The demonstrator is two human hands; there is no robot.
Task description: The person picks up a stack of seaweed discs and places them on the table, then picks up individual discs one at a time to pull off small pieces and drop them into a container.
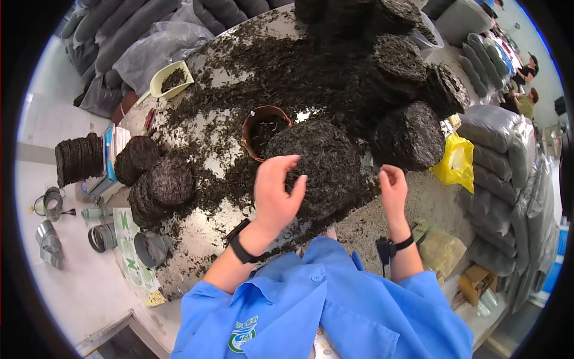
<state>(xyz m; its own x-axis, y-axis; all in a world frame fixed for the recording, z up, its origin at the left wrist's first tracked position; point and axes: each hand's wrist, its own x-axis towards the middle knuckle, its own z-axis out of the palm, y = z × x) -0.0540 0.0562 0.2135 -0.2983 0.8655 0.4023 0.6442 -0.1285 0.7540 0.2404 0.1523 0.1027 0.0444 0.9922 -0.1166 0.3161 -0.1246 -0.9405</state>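
A large round cake of dark, dried leafy flakes [320, 155] lies on the table right in front of me. My left hand [278, 194] is over its left edge, thumb and fingers apart, with nothing held. Off the cake's right side is my right hand [393, 188], its fingers loosely curled and nothing visible in them. Just behind the left part of the cake stands a round reddish-brown container [251, 128], holding loose dark flakes. Each wrist wears a black band.
Dark flakes cover much of the table [218, 218]. More cakes [170, 181] sit at left, and taller dark stacks [409, 136] at right beside a yellow bag [455, 161]. A scoop [170, 79] lies back left. Metal rings [151, 248] are front left. Filled bags [490, 155] are piled right; people are farther off.
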